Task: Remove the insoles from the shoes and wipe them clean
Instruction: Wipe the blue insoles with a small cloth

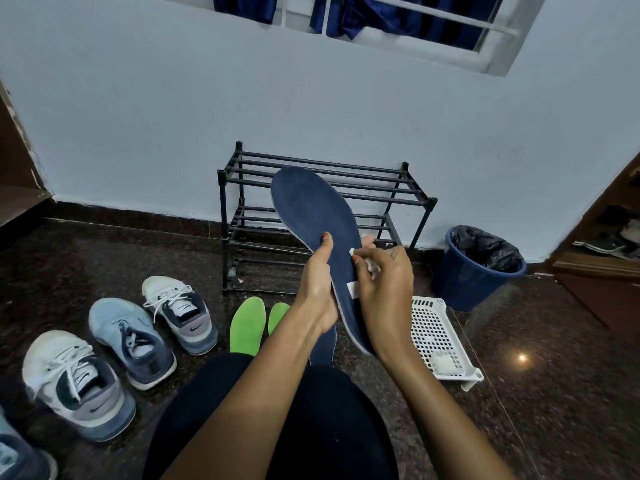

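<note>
Lower left of frame: three sneakers on the dark floor. These are a white/grey shoe (78, 386) with a Nike swoosh on the heel, a light blue shoe (133, 341), and a second white shoe (180, 313), also with a heel swoosh; the tongue writing is too small to read. Two green insoles (247, 325) lie flat just right of them. In the centre, the left hand (317, 289) grips the navy insole (311, 209) with the thumb on its face, holding it upright in front of the black shoe rack (346, 188). The insole has a small white label whose text is unreadable. The right hand (384, 289) pinches a white wipe (372, 266) against the insole's right edge. Another navy insole (323, 344) lies on the floor below the hands. At right are a white perforated basket (436, 337) and a blue bin (474, 271) with a black liner.
</note>
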Tool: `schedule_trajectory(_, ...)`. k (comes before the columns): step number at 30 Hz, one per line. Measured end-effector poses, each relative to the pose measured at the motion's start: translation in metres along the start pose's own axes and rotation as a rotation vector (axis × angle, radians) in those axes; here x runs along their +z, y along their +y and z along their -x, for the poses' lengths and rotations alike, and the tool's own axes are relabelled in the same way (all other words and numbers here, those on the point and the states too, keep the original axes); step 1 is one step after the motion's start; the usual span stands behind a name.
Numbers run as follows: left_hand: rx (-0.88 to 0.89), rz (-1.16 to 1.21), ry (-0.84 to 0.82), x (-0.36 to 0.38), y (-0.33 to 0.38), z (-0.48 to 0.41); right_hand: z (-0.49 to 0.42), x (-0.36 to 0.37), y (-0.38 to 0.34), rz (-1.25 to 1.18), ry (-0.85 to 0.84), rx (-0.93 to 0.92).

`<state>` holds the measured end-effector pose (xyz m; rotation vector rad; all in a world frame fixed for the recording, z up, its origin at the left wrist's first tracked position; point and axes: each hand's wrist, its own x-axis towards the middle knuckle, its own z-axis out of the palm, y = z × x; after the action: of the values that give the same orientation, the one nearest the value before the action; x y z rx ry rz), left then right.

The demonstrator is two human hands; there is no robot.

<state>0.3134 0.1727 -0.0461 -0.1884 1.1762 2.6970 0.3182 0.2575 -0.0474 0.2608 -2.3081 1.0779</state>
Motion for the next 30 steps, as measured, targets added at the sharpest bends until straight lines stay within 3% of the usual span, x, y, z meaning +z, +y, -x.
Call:
schedule_trajectory(7,-0.016,-0.012,0.055,0.001,0.0,-0.001,0.01,0.0,0.001,-0.031,-0.065,-0.052)
schedule_trajectory(15,0.013,0.009,0.086,0.006,-0.005,0.001,-0.008,-0.003,0.003,-0.06,-0.008,0.003)
schedule_trajectory(22,-0.013,0.014,0.077,0.003,0.0,0.001,0.009,-0.003,0.0,-0.087,-0.104,-0.007)
schedule_trajectory(30,0.007,0.021,0.09,0.007,-0.003,0.003,-0.01,-0.002,0.0,-0.086,-0.019,0.061)
